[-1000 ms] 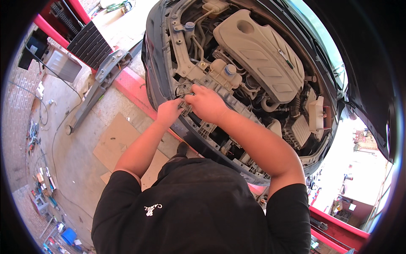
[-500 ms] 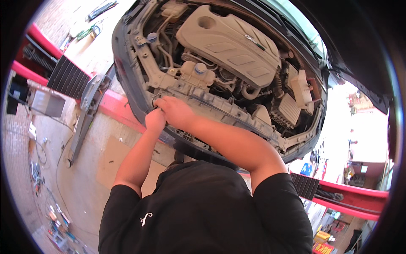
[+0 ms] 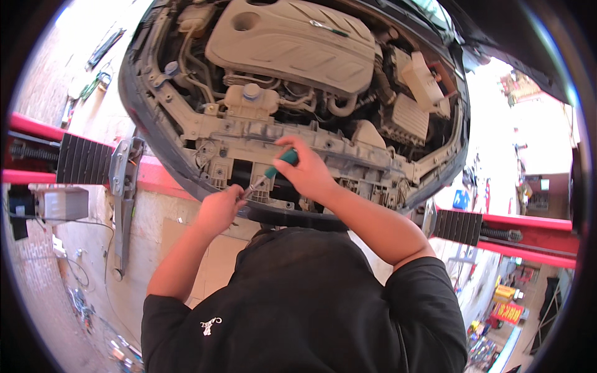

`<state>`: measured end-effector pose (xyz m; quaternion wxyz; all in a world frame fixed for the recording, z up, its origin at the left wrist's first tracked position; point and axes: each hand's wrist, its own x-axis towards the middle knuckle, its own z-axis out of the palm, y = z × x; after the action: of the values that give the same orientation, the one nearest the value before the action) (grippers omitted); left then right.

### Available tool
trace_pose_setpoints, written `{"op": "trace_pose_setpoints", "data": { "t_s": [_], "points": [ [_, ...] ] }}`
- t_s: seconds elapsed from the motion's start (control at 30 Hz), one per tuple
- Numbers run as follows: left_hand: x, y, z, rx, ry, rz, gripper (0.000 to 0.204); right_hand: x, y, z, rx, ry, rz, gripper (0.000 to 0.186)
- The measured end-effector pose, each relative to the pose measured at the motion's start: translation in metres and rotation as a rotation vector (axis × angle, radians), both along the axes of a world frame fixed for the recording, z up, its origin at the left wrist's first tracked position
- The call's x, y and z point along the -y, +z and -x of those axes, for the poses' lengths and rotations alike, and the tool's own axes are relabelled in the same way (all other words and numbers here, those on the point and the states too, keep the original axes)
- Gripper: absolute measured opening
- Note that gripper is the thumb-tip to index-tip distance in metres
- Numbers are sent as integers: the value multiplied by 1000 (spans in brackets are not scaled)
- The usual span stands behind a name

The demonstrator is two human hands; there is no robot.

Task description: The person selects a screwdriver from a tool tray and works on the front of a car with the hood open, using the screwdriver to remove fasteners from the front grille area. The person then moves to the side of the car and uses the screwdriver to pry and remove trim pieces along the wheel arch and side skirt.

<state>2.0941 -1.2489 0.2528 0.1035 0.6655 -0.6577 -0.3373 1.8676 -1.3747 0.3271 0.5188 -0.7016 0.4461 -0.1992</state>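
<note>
My right hand [image 3: 309, 175] is closed around the green handle of a screwdriver [image 3: 287, 159], which slants down to the left over the car's front panel [image 3: 298, 137]. Beside the metal end of its shaft, the fingers of my left hand [image 3: 219, 207] are pinched together. Whether they grip the shaft or a small part there is hidden. Both hands are above the front edge of the engine bay, close to the dark bumper [image 3: 286, 217].
A ratchet [image 3: 328, 28] with a green handle lies on the dusty engine cover [image 3: 289, 50]. Behind the front panel sits a coolant tank [image 3: 249, 99] with a blue cap. Red lift beams [image 3: 528, 239] flank the car, with a grey lift arm [image 3: 124, 205] at left.
My hands, together at the panel's left end before, are now apart and nearer the bumper. The screwdriver now shows in my right hand. The view has shifted, with the car further left.
</note>
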Motion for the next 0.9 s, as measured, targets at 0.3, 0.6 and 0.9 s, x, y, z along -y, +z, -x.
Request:
{"op": "trace_pose_setpoints", "data": {
  "t_s": [0.3, 0.6, 0.9],
  "points": [
    [13, 1, 85, -134, -267, -230, 24, -78, -55, 136, 289, -618, -489, 28],
    [91, 14, 148, -242, -553, -425, 24, -64, -59, 242, 570, -905, -594, 24],
    [223, 2, 290, -1604, 284, -1059, 23, -58, -103, 407, 1088, -997, -886, 17]
  ]
}}
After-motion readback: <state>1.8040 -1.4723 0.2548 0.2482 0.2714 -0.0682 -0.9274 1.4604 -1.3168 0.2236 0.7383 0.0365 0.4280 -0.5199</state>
